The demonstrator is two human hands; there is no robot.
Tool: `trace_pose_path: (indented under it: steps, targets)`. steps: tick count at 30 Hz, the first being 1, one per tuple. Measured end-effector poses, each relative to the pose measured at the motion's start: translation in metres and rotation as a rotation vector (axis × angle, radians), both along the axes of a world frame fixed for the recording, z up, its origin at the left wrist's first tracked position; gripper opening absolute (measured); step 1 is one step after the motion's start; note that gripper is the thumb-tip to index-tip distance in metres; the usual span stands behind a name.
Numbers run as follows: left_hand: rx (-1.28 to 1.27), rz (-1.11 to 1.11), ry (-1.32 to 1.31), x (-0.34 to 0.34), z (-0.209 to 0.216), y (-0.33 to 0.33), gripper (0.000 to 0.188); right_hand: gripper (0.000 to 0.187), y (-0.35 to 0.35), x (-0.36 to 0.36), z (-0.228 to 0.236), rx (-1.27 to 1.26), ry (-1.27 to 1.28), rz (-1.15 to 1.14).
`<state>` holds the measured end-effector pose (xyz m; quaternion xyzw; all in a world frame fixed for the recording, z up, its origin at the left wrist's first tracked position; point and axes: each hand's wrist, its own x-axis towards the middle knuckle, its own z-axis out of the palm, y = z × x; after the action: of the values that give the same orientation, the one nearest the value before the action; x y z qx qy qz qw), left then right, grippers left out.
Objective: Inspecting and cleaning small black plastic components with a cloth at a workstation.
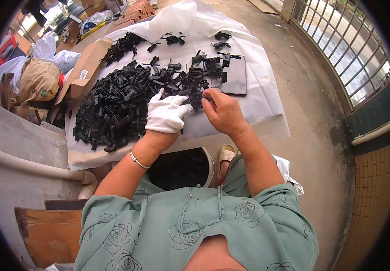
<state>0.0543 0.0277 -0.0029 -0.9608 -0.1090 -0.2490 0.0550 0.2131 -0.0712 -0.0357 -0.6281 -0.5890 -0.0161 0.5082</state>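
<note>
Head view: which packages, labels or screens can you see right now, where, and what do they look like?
Cardboard box: left of the black parts pile, brown, flaps open.
Label: on the box's flap, small white rectangle.
Phone: on the white sheet above the right hand, flat dark rectangle, screen off.
Sack: far left, tan, bulging.

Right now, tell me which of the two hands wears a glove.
The left hand wears a white glove and rests on the heap of black plastic parts. The right hand is bare, pinching a small black part at the heap's edge.
</note>
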Motion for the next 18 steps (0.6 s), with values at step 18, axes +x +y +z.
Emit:
trace_pose_path:
  steps: [18]
  targets:
    - [-0.356, 0.077, -0.506, -0.047, 0.002, -0.017, 0.023, 0.005, 0.021, -0.029, 0.006, 0.412, 0.253, 0.039]
